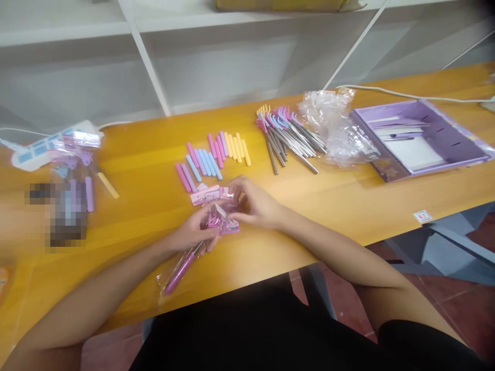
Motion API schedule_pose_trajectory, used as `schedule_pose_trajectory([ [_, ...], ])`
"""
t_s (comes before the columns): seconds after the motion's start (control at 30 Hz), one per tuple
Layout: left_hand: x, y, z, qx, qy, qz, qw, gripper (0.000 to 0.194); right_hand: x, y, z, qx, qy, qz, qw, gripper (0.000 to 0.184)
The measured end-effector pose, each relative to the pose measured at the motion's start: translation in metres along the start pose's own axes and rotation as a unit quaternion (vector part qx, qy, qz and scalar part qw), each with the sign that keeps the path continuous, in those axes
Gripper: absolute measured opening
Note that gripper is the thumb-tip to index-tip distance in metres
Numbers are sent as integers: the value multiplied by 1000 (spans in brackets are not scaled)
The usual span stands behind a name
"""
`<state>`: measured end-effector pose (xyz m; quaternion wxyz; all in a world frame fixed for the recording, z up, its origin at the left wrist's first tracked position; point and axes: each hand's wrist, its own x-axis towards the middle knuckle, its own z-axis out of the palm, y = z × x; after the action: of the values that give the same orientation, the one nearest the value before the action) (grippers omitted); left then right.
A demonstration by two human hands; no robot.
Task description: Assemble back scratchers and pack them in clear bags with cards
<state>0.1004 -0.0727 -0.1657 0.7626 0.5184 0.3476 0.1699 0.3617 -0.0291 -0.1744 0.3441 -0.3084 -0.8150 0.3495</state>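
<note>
**At the bench, both hands work on a bagged pink back scratcher**

Near the front edge, the back scratcher lies aslant in a clear plastic sleeve, its pink handle pointing toward the person and its claw head up between the hands. The left hand has its fingers clamped around the bagged shaft just below the head. The right hand is at the sleeve's upper end, thumb and fingers curled; I cannot tell whether they pinch it. Pink printed cards lie just beyond the left hand, their lettering too blurred to read. More pink print shows by the claw head.

Beyond the cards, loose handles in pink, lilac, blue and yellow form slanting rows. To their right is a heap of metal rods with coloured claw heads, then crumpled clear bags against an open purple box. A small white sticker near the bench's front edge bears a tiny red-and-blue print, also illegible. At far left, a white power strip with blue sockets stands behind several lilac-handled scratchers, partly covered by a pixelated patch.
</note>
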Motion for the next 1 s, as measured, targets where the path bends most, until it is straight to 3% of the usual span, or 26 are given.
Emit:
schedule_pose_trajectory([
  [0.07,1,1,1,3,3,-1,1000,72,-2,-4,3,19,-7,-15,1000,70],
  [0.13,2,1,2,4,0,-2,1000,54,-3,-5,8,9,-3,-25,1000,76],
  [0.23,2,1,2,4,1,-5,1000,35,-3,-2,18,-4,37,8,999,56],
  [0.37,4,5,-1,0,12,-8,1000,24,-2,5,23,87,83,74,990,39],
  [0.53,5,7,-5,-15,12,-19,1000,24,0,4,16,160,62,83,982,34],
  [0.63,3,6,-6,-15,15,-27,999,25,0,6,10,165,13,55,985,25],
  [0.73,2,5,-7,-18,17,-27,999,31,1,9,2,98,-7,12,995,32],
  [0.87,3,3,-5,-24,10,-21,999,34,4,5,-9,-14,12,-10,1000,18],
  [1.0,4,3,-2,-25,12,-12,1000,36,7,2,-10,11,23,31,999,18],
])
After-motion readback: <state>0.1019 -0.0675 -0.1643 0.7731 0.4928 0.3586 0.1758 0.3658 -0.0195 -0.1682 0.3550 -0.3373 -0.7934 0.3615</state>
